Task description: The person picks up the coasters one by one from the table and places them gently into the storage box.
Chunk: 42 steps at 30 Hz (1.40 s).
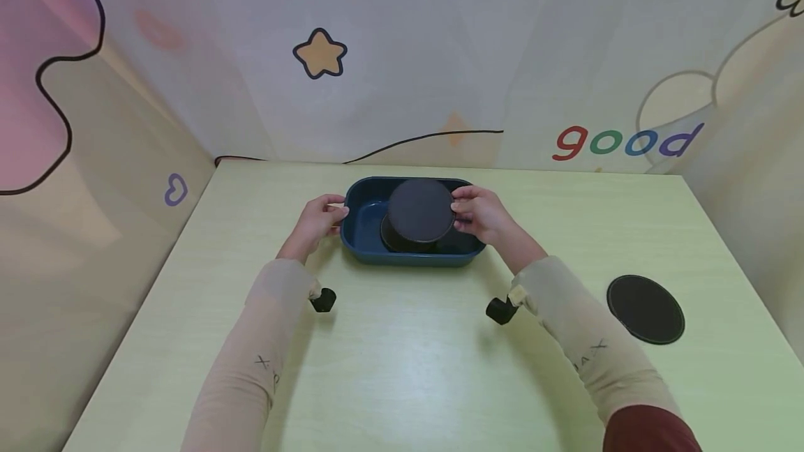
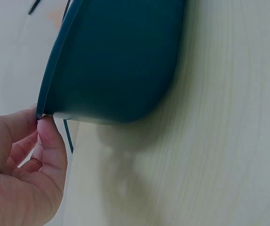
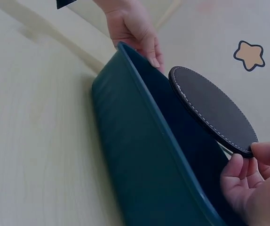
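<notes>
A dark blue rectangular tub (image 1: 370, 257) with rounded corners rests on the table. My left hand (image 1: 317, 220) pinches its left rim between thumb and fingers, as the left wrist view shows closely. By its edge, my right hand (image 1: 482, 215) holds a round black coaster (image 3: 215, 110) with white stitching, tilted over the tub's inside. Beneath this coaster, another dark round shape (image 1: 391, 237) shows on the tub floor, mostly hidden. To the right of my right forearm, a second black coaster (image 1: 650, 309) lies flat on the table.
The pale wood-grain table (image 1: 402, 368) reaches back to a printed cloth backdrop (image 1: 408, 54) with a star and the word "good". More cloth stands along the left and right sides. A small black device (image 1: 501, 311) is strapped at each wrist.
</notes>
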Each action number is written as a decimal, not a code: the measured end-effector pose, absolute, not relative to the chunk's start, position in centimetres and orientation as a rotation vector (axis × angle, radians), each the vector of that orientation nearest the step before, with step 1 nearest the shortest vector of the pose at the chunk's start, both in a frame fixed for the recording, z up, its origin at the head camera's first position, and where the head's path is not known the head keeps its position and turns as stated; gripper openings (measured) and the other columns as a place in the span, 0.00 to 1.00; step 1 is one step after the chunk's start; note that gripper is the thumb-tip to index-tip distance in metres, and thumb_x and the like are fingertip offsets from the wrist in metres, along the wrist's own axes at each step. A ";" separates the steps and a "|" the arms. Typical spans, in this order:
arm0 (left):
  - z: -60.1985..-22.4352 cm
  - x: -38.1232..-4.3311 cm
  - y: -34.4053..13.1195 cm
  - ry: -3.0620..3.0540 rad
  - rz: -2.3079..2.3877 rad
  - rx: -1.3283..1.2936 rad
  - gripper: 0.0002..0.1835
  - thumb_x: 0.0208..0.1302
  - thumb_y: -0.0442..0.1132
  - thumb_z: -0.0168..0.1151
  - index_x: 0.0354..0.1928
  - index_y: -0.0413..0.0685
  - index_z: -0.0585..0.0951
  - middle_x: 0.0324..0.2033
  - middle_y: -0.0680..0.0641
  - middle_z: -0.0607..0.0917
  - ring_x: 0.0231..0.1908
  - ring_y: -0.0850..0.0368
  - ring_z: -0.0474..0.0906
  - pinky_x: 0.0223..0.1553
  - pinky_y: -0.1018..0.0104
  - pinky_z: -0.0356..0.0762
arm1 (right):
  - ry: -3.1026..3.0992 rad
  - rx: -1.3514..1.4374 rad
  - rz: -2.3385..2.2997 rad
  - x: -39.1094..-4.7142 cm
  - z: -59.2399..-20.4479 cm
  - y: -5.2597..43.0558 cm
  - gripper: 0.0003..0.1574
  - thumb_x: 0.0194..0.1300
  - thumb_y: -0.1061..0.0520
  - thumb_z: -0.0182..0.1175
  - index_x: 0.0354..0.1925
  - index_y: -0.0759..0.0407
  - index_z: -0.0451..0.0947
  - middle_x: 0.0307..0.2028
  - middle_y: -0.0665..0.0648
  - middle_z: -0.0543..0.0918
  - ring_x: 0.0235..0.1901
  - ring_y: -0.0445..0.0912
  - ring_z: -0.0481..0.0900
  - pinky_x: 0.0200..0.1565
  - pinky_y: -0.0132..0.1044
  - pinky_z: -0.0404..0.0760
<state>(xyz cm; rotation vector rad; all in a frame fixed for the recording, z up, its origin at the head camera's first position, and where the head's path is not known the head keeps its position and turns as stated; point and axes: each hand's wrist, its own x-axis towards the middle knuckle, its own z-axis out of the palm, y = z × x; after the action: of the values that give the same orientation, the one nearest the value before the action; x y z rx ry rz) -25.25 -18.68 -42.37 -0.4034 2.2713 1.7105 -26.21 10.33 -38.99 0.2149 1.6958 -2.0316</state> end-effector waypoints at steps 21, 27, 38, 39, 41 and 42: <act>-42.4 -25.2 -18.7 2.277 1.725 -0.399 0.20 0.64 0.39 0.51 0.58 0.46 0.67 0.40 0.47 0.72 0.29 0.60 0.73 0.28 0.77 0.74 | 1.827 0.342 -1.933 -27.2 -41.8 7.8 0.13 0.59 0.70 0.49 0.44 0.63 0.66 0.21 0.50 0.71 0.18 0.40 0.69 0.22 0.29 0.72; -42.4 -25.2 -18.7 2.274 1.723 -0.411 0.20 0.64 0.38 0.51 0.58 0.46 0.67 0.40 0.46 0.72 0.30 0.60 0.73 0.28 0.76 0.74 | 1.856 0.379 -1.888 -27.5 -42.3 7.4 0.20 0.59 0.69 0.49 0.52 0.66 0.63 0.22 0.50 0.70 0.19 0.41 0.69 0.23 0.29 0.72; -42.5 -25.1 -18.7 2.277 1.722 -0.386 0.20 0.65 0.39 0.50 0.59 0.46 0.67 0.40 0.46 0.72 0.29 0.61 0.73 0.28 0.77 0.74 | 1.948 0.407 -1.807 -27.8 -42.8 7.0 0.17 0.60 0.68 0.49 0.50 0.65 0.66 0.27 0.52 0.70 0.21 0.42 0.69 0.24 0.29 0.73; -42.5 -25.1 -18.8 2.278 1.721 -0.385 0.20 0.65 0.39 0.50 0.59 0.46 0.67 0.40 0.46 0.72 0.29 0.61 0.73 0.28 0.77 0.74 | 1.961 0.407 -1.801 -27.8 -42.8 7.0 0.17 0.61 0.68 0.49 0.50 0.65 0.66 0.27 0.52 0.70 0.21 0.42 0.69 0.24 0.29 0.73; -42.5 -25.1 -18.7 2.277 1.723 -0.389 0.20 0.64 0.38 0.51 0.58 0.46 0.67 0.40 0.46 0.72 0.29 0.61 0.73 0.28 0.77 0.74 | 1.999 0.408 -1.786 -27.8 -42.9 6.9 0.17 0.60 0.68 0.50 0.49 0.65 0.67 0.27 0.52 0.70 0.21 0.41 0.69 0.23 0.28 0.73; -42.5 -25.1 -18.7 2.277 1.724 -0.393 0.20 0.64 0.38 0.51 0.58 0.46 0.67 0.40 0.47 0.72 0.29 0.61 0.73 0.28 0.77 0.74 | 2.023 0.406 -1.775 -27.8 -42.9 6.8 0.17 0.60 0.68 0.50 0.49 0.65 0.68 0.27 0.52 0.70 0.21 0.41 0.69 0.23 0.28 0.73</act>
<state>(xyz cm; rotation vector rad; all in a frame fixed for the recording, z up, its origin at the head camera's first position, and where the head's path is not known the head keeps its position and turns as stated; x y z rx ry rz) -25.13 -18.74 -42.45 -0.3930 2.2767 1.7243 -27.77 6.81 -42.91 0.4063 2.0230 -1.7748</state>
